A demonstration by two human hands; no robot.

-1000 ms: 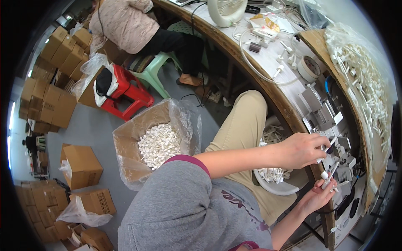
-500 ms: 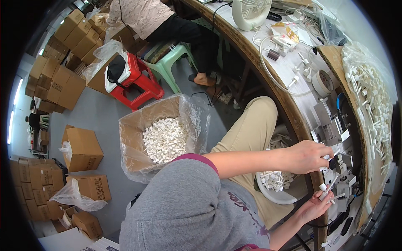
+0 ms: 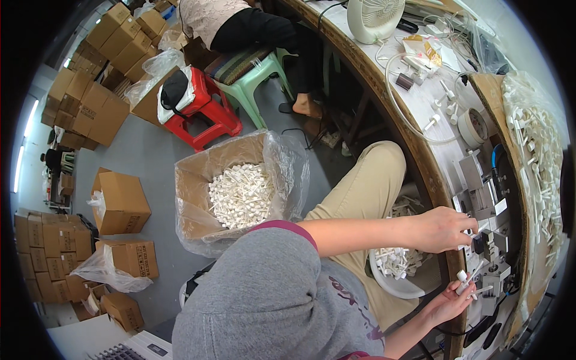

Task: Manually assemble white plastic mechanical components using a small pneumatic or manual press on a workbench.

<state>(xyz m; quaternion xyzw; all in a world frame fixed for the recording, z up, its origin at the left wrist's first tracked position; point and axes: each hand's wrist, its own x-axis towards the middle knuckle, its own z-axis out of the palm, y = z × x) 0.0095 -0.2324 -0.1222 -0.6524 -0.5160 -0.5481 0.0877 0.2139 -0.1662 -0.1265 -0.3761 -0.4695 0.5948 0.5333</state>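
My left hand (image 3: 447,230) reaches over the bench edge to a metal fixture (image 3: 495,246), palm down. Its fingers are bent together beside a small black part of the fixture; whatever is between the fingertips is hidden. Lower down, my right hand (image 3: 450,303) is turned palm up, with its fingers curled round several white plastic sticks (image 3: 465,283) with thick caps. They stick out toward the fixture at different angles. Below my left forearm, a white tub (image 3: 408,290) holds many similar white pieces, partly covered by the arm.
A plastic-lined carton (image 3: 193,198) of white pieces stands on the floor. Along the bench's far side, a cardboard-backed heap of white sticks (image 3: 537,168) lies under film. A fan (image 3: 375,18), tape roll (image 3: 473,127) and hose occupy the bench. A person sits beyond red (image 3: 204,114) and green stools (image 3: 255,90).
The whole view has shifted slightly. My left hand has drawn back a little from the fixture, while my right hand keeps the white sticks in about the same place.
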